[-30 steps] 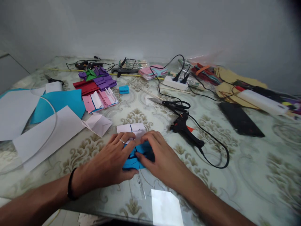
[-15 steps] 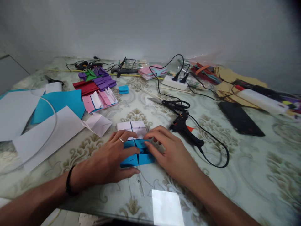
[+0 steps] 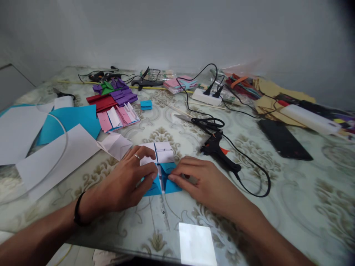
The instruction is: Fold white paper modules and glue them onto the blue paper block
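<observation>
The left forearm (image 3: 44,227) and right forearm (image 3: 260,227) angled inward; the left hand (image 3: 124,181) curled, thumb and index tips close together, while the right hand (image 3: 203,179) faced it, thumb beneath bent fingers

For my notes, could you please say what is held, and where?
The folded blue paper: right hand at its right side, left hand at its left.

Black is shown by the glue gun (image 3: 222,153), orange by its trigger (image 3: 224,151). To its left, the folded paper (image 3: 172,186) is coloured bright blue, with white exposed along the middle opening. Beyond it, white is seen on the power strip (image 3: 206,97). Around it, the pale green worktop (image 3: 288,192) is patterned with brownish-gold floral scrolls.
</observation>
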`<state>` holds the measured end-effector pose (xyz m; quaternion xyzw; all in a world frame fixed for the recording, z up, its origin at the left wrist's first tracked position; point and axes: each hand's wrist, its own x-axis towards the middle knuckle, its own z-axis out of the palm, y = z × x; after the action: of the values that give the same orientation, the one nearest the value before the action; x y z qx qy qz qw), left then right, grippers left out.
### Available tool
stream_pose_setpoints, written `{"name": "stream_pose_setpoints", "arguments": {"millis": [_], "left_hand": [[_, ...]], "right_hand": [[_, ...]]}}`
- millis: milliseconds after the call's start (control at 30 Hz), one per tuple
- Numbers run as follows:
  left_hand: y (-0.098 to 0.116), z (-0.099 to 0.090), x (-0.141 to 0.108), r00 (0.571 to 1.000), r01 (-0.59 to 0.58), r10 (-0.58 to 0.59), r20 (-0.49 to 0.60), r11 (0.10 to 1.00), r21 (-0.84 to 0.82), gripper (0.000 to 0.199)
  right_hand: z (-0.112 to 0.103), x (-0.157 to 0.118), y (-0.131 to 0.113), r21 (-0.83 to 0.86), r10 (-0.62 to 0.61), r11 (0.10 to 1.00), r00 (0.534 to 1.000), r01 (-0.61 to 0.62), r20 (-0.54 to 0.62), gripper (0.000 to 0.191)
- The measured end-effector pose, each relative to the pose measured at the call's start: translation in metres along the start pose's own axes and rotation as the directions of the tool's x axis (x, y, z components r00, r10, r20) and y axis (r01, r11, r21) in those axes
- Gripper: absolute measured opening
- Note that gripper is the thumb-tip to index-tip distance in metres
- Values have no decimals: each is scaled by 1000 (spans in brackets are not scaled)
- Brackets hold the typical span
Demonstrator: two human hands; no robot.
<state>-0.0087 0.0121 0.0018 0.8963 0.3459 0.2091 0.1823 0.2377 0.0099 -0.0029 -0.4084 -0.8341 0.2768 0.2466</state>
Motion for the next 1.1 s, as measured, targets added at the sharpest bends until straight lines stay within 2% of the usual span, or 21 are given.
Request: {"name": "stream_pose_setpoints", "arguments": {"millis": [100,333,500,667,767,900,1100], "left_hand": [[-2,-1,0,1000,0,1,-24,1000,30,17],[-7,-1,-2,998,-18,18,-61,1000,-1,29],[-8,-2,0,998,-9,10,-64,1000,15,31],[-6,-1,1,995,14,-10,-96,999,33,27],[-6,-1,0,997,32,-29,-77,998,47,28],[-6,-3,0,999,40,-37,-32,996,79,28],[-2,-7,-1,996,48,-55,65,994,102,31]], "right_hand": [[-3,0,0,-23,53,998,997,-52,54,17],[-6,-3,2,-72,97,994,985,-87,144,20],[-5,-4,2,-95,153,985,983,-143,102,17],[-6,-6,2,-180,169,972,982,-153,78,30],[-7,-7,2,-193,157,971,985,-140,72,37],[-7,-9,2,-172,206,967,974,-188,94,49],[-8,-8,2,-148,200,972,976,-185,91,48]]}}
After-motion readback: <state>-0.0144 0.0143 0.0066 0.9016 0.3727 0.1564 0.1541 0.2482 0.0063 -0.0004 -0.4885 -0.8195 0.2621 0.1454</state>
